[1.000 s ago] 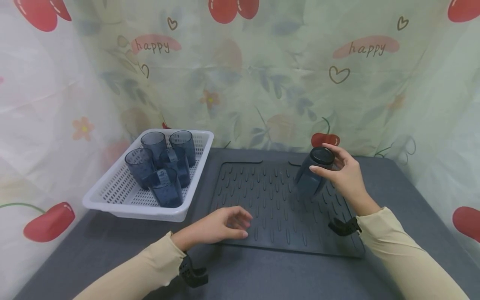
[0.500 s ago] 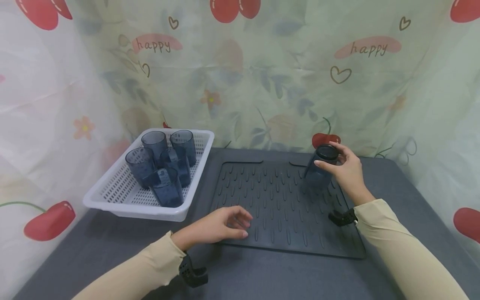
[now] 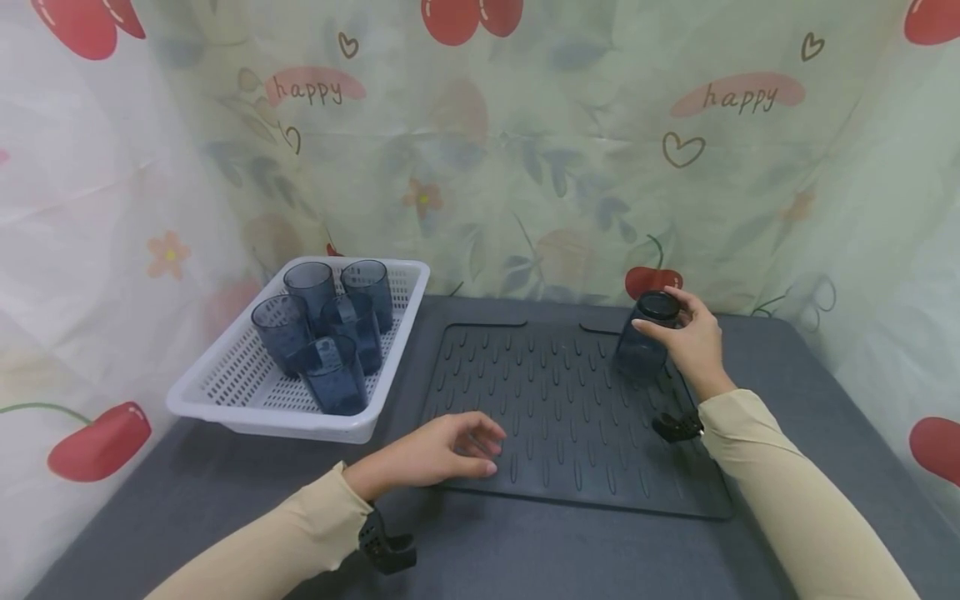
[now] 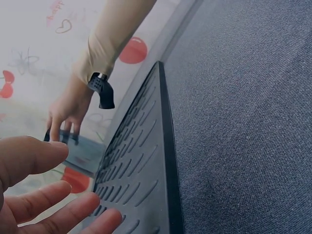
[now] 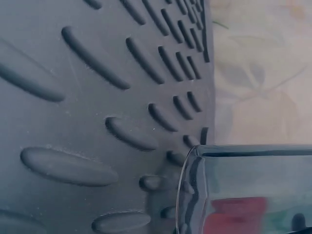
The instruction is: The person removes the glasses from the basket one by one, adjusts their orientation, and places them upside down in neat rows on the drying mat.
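My right hand [image 3: 696,348] pinches an upside-down blue cup [image 3: 640,354] around its dark base, thumb on the near side. The cup is at the back right part of the dark ridged mat [image 3: 555,417]. In the right wrist view the cup's rim [image 5: 187,195] is close to the mat [image 5: 83,117]; whether they touch, I cannot tell. My left hand [image 3: 435,450] is over the mat's near left corner, holding nothing, fingers loosely bent. The left wrist view shows its parted fingers [image 4: 63,212], with my right hand [image 4: 70,107] and the cup [image 4: 85,151] beyond.
A white perforated basket [image 3: 187,400] at the left holds several blue cups [image 3: 337,383]. Patterned curtains [image 3: 480,167] surround the dark table [image 3: 525,558] at the back and sides. Black wrist cameras [image 3: 386,546] are strapped to both wrists.
My right hand has carried the cup a little to the right and turned it more upright. My left hand and the basket have stayed where they were.
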`<state>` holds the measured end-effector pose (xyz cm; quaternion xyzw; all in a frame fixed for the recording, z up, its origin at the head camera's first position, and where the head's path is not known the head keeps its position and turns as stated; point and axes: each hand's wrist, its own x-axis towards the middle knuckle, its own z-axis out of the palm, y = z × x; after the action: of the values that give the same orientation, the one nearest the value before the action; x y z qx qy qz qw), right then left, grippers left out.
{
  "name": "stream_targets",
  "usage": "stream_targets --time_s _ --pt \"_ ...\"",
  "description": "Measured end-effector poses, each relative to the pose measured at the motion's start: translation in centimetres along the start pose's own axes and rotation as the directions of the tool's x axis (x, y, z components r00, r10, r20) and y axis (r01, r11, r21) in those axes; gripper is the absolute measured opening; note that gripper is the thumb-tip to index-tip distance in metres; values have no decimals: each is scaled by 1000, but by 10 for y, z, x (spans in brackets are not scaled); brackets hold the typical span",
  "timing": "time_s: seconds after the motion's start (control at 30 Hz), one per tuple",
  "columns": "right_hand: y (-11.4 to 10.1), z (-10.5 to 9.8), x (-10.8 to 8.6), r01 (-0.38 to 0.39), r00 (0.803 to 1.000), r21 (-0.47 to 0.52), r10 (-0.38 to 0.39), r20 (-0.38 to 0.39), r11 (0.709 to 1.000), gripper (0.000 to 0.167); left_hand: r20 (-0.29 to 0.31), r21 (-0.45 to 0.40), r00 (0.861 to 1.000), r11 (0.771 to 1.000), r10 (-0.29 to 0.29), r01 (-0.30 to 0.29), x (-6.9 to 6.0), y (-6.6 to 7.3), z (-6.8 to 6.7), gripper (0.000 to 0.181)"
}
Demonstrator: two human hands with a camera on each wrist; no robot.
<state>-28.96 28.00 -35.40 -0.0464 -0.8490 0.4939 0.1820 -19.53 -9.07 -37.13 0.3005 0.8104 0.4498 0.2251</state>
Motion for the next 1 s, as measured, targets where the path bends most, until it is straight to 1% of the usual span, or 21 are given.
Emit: stream_targets --time_s 0.37,0.63,0.9,1.0 --pt "12 4 5 -22 1000 8 22 -13 1000 77 -1 -2 1000 1000 -5 5 0 0 0 40" --pt "15 4 6 -38 999 10 38 -30 999 78 -2 2 1000 1000 -1 1 0 2 0 39" --pt "20 4 7 -16 999 -23 15 -36 1000 81 24 -45 1000 999 -9 10 -1 2 0 40" --pt "21 3 8 -17 1000 -19 17 -26 1000 82 25 -46 1000 999 -9 10 -1 1 -1 40"
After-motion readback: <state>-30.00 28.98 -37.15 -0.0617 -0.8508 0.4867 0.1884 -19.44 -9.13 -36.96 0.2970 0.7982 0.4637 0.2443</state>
